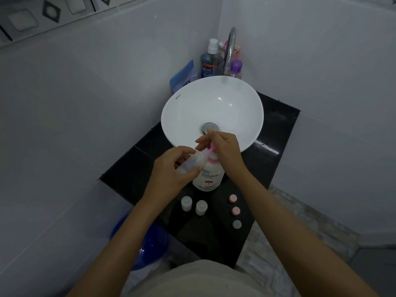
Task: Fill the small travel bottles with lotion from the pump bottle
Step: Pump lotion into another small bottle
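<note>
Left hand holds a travel bottle at the pump spout; right hand rests on the pump head.

The left hand has its fingers and thumb curled round a small clear travel bottle, tilted so its mouth meets the pink spout of the pump bottle; some white lotion shows inside it. The right hand lies on the pink pump head with fingers loosely bent over it, extending forward above the basin rim. The pump bottle stands upright on the black counter, just in front of the white basin. Nearer the counter's front edge stand two more small bottles, uncapped, side by side; to their right lie three loose caps in a row, two pink and one pale grey.
</note>
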Motion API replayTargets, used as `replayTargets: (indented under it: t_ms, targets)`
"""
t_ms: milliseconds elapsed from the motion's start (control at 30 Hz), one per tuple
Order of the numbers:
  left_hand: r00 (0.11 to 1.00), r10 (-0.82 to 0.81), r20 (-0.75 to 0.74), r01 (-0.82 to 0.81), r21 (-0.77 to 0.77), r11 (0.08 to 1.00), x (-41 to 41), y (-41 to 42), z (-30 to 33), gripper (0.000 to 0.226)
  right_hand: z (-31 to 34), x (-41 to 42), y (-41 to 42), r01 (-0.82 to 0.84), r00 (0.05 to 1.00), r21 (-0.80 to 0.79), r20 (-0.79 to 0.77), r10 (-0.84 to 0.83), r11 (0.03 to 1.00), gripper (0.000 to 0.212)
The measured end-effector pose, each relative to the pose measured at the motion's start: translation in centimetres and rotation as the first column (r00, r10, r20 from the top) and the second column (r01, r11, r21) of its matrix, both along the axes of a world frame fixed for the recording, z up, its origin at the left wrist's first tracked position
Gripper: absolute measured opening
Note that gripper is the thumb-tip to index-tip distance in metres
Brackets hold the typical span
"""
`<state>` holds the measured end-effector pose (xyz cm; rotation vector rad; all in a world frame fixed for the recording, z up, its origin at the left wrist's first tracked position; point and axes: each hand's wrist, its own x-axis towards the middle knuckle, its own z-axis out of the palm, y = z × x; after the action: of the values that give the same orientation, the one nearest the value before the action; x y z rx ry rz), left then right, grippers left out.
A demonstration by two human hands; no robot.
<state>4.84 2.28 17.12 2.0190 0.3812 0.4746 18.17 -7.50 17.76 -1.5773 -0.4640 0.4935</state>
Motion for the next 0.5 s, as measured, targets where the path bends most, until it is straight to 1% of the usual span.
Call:
replayTargets:
  t_ms: [67, 167, 333, 433, 500]
  targets:
    - [1.0, 0.005, 0.007, -0.005, -0.007, 1.0, 0.0, 0.0, 0.0, 0.03, -0.1, 0.0, 0.0, 0.01, 1.0, 0.002, 0.005, -0.01, 1.0, 0.042]
    - [1.0, 0.011, 0.018, -0.011, -0.022, 1.0, 0.0, 0.0, 0.0, 0.031, -0.5, -0.1, 0.2, 0.041, 0.999, 0.0, 0.03, -0.041, 0.999, 0.043]
    - [1.0, 0.026, 0.011, -0.025, -0.05, 0.998, 0.3, -0.1, -0.3, 0.03, -1.8, 0.0, 0.5, 0.088, 0.994, -0.052, 0.074, -0.084, 0.995, 0.044]
    - [1.0, 0.019, -0.022, -0.02, -0.033, 0.999, 0.4, 0.0, -0.7, 0.032, -2.5, -0.1, 0.4, 0.082, 0.996, -0.089, 0.04, -0.079, 0.993, 0.044]
    - [1.0, 0.016, -0.019, -0.017, -0.051, 0.999, 0.3, 0.0, -0.7, 0.032, -2.5, 0.0, 0.2, 0.055, 0.998, -0.118, 0.045, -0.05, 0.992, 0.044]
